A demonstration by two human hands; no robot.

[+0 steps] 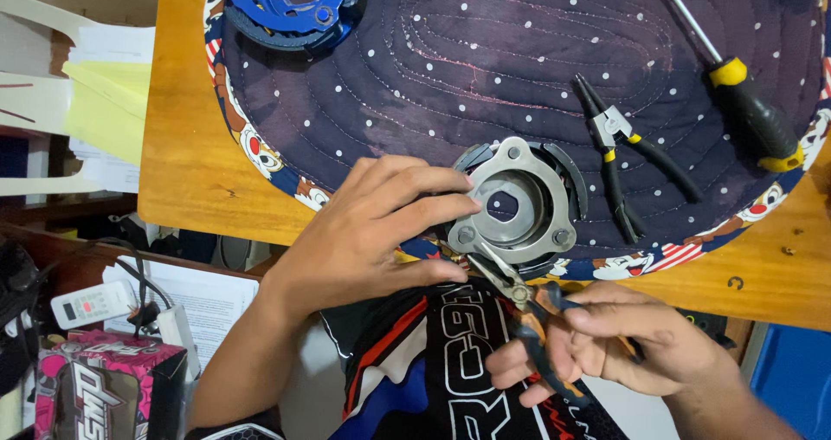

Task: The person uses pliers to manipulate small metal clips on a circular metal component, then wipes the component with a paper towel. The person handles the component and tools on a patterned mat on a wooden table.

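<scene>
Head view, looking down on a wooden worktop (186,158) covered by a dark quilted polka-dot mat (519,50) with a cartoon border.

Left hand (372,232) spread over the near edge of the mat, fingertips pressed against the rim of a round metal clutch assembly (518,206), steadying rather than gripping it. Clutch lying flat near the mat's front edge, grey plate up, dark shoes around its rim.

Right hand (619,340) below and right of the clutch, its grip closed around the orange-and-black handles of pliers (519,293), whose tip touches the clutch's lower edge.

Farther right on the mat: second pliers with black handles (628,167), lying free; beyond them a screwdriver with black-and-yellow handle (736,80). Blue round machine part (290,3) at the mat's far left corner, well apart from both hands.
</scene>
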